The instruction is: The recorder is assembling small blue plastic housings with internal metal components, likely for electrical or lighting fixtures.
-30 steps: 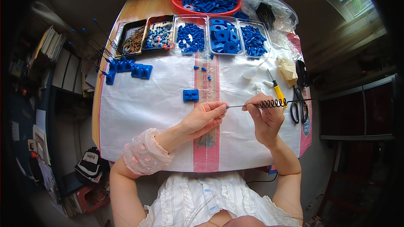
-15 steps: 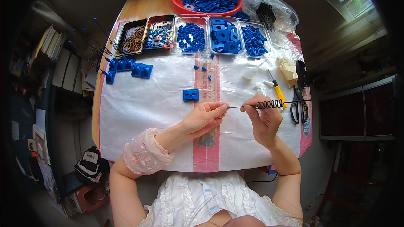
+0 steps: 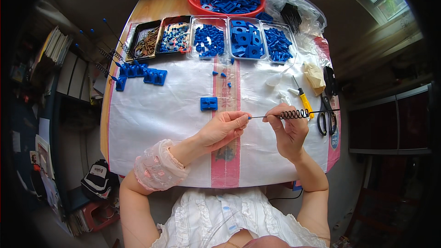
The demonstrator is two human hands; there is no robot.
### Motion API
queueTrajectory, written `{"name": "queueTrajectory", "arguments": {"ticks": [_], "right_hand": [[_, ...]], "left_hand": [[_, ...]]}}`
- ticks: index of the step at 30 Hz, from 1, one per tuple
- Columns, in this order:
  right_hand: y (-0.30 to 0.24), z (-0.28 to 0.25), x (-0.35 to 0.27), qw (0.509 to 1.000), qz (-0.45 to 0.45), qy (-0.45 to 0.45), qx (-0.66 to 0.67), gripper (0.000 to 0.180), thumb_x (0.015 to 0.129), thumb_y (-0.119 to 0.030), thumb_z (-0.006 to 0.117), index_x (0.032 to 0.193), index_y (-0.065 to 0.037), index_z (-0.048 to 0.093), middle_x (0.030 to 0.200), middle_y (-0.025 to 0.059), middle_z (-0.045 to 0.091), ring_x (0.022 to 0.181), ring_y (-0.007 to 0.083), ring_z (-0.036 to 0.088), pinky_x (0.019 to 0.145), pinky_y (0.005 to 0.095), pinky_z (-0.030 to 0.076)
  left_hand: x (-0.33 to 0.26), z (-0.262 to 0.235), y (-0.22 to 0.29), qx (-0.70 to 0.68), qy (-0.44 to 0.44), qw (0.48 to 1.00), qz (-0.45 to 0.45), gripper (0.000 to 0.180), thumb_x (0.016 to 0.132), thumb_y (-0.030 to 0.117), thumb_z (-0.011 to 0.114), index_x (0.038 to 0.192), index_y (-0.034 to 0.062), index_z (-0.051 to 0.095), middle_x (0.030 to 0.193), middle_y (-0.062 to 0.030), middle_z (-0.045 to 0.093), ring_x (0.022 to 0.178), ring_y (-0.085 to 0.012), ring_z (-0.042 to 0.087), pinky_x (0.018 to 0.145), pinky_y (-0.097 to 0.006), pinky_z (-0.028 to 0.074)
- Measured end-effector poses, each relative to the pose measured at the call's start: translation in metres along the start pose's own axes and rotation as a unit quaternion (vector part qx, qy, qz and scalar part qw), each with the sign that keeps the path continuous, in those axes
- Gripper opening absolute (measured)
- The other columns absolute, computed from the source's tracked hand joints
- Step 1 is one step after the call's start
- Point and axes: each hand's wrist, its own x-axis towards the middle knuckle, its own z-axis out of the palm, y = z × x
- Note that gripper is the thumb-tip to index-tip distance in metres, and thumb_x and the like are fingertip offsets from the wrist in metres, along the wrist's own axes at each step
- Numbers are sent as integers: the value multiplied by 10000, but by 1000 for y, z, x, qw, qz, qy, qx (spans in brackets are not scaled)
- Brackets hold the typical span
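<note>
Pinched fingertips of the left hand (image 3: 223, 128) are closed on the blue-tipped end of a thin rod (image 3: 266, 116), while the right hand (image 3: 289, 131) is closed narrowly around the black coil spring (image 3: 295, 114) threaded on it. Just beyond the left grip a blue block (image 3: 208, 104) lies on the white sheet (image 3: 151, 124). Rod and spring are best kept level and in line, with the spring steadied near its end so it is not bent

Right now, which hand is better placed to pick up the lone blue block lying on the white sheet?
Left. The left hand pinches only the tip of the thin rod and sits just below the blue block. The right hand grips the rod by its black spring, farther away.
</note>
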Motion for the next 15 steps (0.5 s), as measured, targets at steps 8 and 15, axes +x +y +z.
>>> {"name": "queueTrajectory", "arguments": {"ticks": [8, 15], "right_hand": [[1, 0, -1, 1000, -3, -3, 3, 94, 841, 59, 684, 881, -4, 627, 774, 63, 654, 591, 127, 529, 516, 251, 408], [-1, 0, -1, 1000, -4, 3, 6, 97, 842, 52, 691, 886, -5, 628, 773, 62, 653, 594, 127, 532, 512, 248, 407]], "left_hand": [[0, 1, 0, -1, 1, 1000, -2, 171, 987, 199, 610, 1072, 54, 645, 942, 27, 574, 806, -38, 492, 718, -196, 432], [0, 4, 1, -12, 12, 1000, -1, 205, 987, 170, 611, 1108, 8, 641, 889, 30, 559, 762, -45, 474, 689, -185, 436]]}}
